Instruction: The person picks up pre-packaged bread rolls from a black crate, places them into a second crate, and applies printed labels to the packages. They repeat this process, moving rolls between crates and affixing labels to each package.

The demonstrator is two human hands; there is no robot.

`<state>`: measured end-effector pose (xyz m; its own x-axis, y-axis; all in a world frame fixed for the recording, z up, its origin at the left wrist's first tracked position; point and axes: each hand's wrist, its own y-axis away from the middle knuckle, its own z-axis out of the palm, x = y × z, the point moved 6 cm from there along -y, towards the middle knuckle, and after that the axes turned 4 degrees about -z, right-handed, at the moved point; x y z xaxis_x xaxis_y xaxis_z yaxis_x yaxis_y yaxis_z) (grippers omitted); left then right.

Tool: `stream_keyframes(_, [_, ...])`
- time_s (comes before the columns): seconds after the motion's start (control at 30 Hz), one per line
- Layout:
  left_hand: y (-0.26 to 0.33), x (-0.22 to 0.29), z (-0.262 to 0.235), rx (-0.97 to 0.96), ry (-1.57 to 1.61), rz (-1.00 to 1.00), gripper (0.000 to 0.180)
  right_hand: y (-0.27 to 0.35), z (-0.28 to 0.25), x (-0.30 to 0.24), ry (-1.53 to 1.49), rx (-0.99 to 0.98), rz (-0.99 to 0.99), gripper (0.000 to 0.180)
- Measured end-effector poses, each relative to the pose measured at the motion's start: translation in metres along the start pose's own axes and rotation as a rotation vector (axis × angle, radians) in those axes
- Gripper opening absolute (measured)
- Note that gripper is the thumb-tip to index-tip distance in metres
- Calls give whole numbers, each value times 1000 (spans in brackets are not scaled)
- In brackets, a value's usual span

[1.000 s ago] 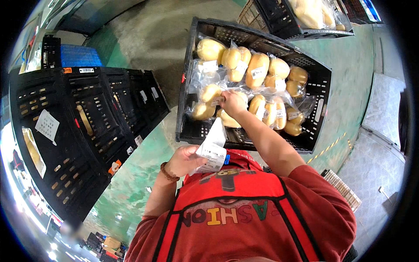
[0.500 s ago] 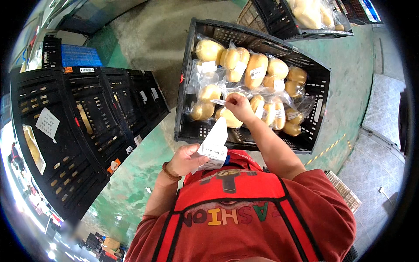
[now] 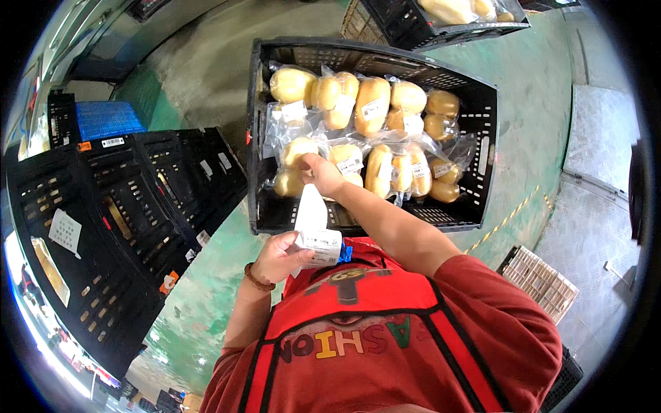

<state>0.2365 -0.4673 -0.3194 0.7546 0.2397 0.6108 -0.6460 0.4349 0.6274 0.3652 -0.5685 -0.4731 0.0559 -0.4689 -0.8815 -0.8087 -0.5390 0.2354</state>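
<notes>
My left hand [image 3: 281, 258] is closed round a roll of white printed labels [image 3: 322, 241], with a strip of its backing paper [image 3: 311, 210] sticking up toward the crate. My right hand [image 3: 322, 176] reaches into a black plastic crate [image 3: 375, 224]. Its bent fingers grip the front-left clear bag of potatoes [image 3: 297, 151]; the fingertips are partly hidden. Just right of that hand, another potato bag [image 3: 346, 157] carries a white label. More bagged potatoes [image 3: 372, 104] lie in two rows, several with white labels.
Large black crates [image 3: 138, 227] with papers stuck on them stand at the left, a blue crate [image 3: 107, 120] behind them. Another black crate [image 3: 475, 29] of bagged produce sits at the far right. A beige crate [image 3: 540, 283] is on the floor by my right elbow.
My right hand has moved left, from the second front bag to the leftmost one. The label it held now lies on the second bag. My view has shifted, too.
</notes>
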Motion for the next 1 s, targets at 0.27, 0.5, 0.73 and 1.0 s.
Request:
stream_keyframes(0.27, [-8,7,5,-12,-152,99,21,56,-84,83,-542,196,568,21])
stream_keyframes(0.5, [-14,3,14,-33,-126,60,20,60,-83,93,-386,251,537,17])
stream_keyframes(0.73, [-18,-4,20,-33,-143,36,16,51,-111,56,263,263,424,39])
stream_keyframes(1.0, [-20,-11,17,11,-211,37,11,49,-45,42,306,-91,-57,19])
